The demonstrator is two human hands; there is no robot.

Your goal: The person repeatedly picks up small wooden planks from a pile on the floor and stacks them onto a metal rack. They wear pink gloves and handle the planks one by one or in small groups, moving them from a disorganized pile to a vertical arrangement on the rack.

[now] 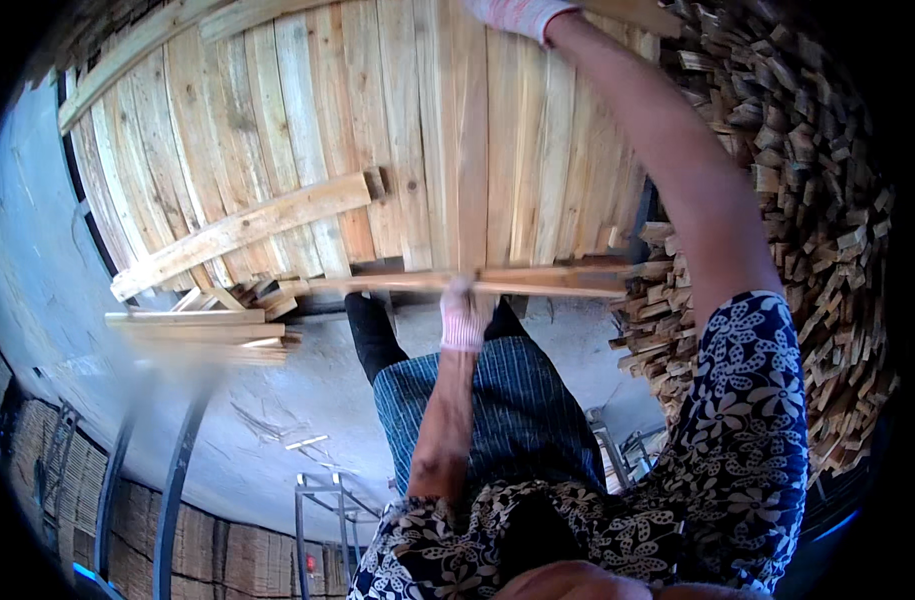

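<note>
My left hand (459, 312), in a white and pink knit glove, is closed at the near end of a long wooden plank (472, 150). The plank runs away from me over a row of pale boards (322, 110) laid side by side. At the top edge of the picture is my right hand (515, 12), gloved alike, reaching over the far part of the boards. Its fingers are cut off by the frame and blurred. Thin wooden strips (562, 282) lie crosswise along the near edge, beside my left hand.
A loose board (242, 235) lies slantwise over the row. Short wood pieces (202, 332) are stacked at the near left. A tall heap of split wood offcuts (787, 170) stands on the right. Metal frames (322, 495) stand on the grey floor (267, 400), left of my legs.
</note>
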